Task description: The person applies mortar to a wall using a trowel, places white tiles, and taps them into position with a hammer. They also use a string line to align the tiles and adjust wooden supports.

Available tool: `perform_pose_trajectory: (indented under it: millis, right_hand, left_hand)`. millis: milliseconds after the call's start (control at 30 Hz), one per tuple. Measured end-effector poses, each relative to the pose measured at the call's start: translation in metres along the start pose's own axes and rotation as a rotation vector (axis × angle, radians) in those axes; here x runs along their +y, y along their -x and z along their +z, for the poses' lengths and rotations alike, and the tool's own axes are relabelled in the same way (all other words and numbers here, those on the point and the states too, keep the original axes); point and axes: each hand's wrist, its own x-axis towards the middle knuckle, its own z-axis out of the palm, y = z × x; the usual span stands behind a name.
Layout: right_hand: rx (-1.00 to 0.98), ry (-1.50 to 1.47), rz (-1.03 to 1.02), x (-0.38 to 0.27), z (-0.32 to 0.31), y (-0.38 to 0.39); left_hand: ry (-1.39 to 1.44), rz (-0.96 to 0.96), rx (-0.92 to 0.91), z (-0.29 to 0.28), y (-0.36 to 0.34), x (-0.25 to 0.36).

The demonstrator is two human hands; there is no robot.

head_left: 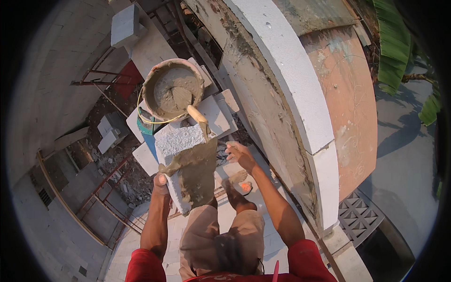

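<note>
while left hand [161,184] grips mortared block [181,141], right hand [241,155] hangs half-open; red shirt [306,262] possibly lettered.

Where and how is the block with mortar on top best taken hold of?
The block is probably best held by its long left side, with the left hand coming from the left: mortar covers much of its upper face, while that side is mostly bare.

The left hand [161,183] grips a block [181,141] spread with mortar [198,171]; the right hand [241,155] hovers beside it; a bucket [173,61] holds a trowel [195,113].
</note>
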Motion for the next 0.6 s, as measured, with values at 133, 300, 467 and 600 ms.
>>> perform_pose_trajectory:
  millis: [133, 300, 467, 600]
  right_hand:
    - [0.070, -0.001, -0.006, 0.095, -0.013, 0.097]
    - [0.300, 0.064, -0.046, 0.190, -0.010, 0.213]
    - [0.417, -0.316, -0.029, 0.275, -0.001, 0.307]
    - [0.628, -0.424, -0.072, 0.349, 0.043, 0.337]
  left_hand:
    - [-0.342, 0.037, -0.300, 0.091, -0.016, 0.029]
    - [-0.700, 0.146, -0.839, 0.271, -0.014, 0.011]
    - [-0.910, 0.257, -1.394, 0.458, 0.030, -0.094]
    - [-1.015, 0.483, -1.664, 0.566, 0.091, -0.217]
